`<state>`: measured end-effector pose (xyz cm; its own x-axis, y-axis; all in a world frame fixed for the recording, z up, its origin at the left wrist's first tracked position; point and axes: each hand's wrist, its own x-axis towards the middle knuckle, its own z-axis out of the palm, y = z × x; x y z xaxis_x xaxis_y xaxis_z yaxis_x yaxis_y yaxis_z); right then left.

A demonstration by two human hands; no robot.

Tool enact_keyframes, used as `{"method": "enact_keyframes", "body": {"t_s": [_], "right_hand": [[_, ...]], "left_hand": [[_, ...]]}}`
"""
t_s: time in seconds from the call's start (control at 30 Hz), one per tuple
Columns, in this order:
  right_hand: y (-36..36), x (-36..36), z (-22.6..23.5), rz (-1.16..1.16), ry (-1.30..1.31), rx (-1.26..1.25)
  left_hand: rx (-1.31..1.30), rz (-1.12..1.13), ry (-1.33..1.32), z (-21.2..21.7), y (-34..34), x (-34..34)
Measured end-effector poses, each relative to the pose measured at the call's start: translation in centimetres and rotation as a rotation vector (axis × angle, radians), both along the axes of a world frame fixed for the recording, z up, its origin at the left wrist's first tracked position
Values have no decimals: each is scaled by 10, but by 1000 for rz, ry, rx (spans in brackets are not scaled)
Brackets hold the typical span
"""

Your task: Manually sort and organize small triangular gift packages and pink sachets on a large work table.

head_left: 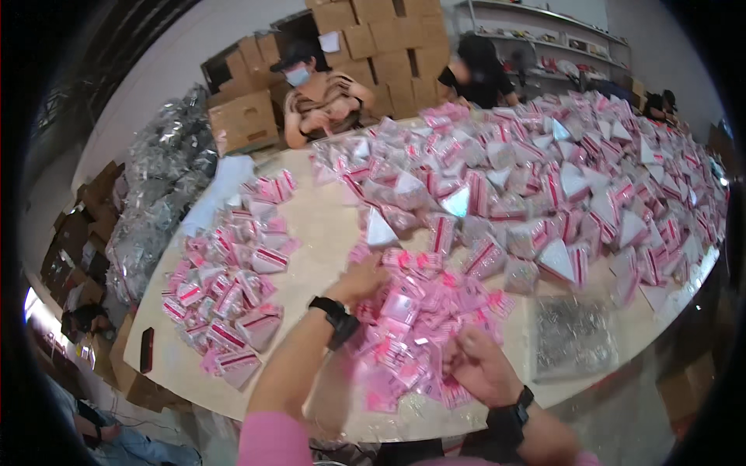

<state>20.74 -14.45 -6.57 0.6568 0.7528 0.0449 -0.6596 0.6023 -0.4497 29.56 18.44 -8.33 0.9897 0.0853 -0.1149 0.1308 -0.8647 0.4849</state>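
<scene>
Small flat pink packets [400, 307] lie in a loose heap on the table in front of me. My left hand [361, 279] reaches to the far left edge of this heap, its fingers blurred and partly hidden against the packets. At the heap's right side is my right hand [480, 366], with its fingers curled in; whatever they may hold is hidden. I have a black band on each wrist. Just beyond my hands spreads a large mound of clear pouches [505, 202] with pink-and-white striped edges.
A smaller group of striped pouches [225, 303] lies left on the pale table [307, 213]. A clear bag of small dark pieces [573, 338] is at right, a dark phone [146, 349] at the left edge. Across sit a masked person [330, 101] and another person [478, 74].
</scene>
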Motion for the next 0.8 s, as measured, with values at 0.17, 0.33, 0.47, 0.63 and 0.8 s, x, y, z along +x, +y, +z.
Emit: {"method": "enact_keyframes", "body": {"t_s": [0.17,0.33,0.47,0.63,0.8], "right_hand": [[-4,3,-1,-99,33,-16],[-6,5,-5,-162,-25,-54],[-3,-1,-2,-201,-102,-75],[-1,-17,7,-189,-183,-97],[-5,-24,18,-227,-258,-155]], "left_hand": [[54,-61,-364,53,-57,-62],[-316,-133,-438,93,-142,-140],[-363,-170,-484,95,-190,-159],[-188,-236,-620,88,-189,-163],[23,-349,-911,91,-199,-172]]}}
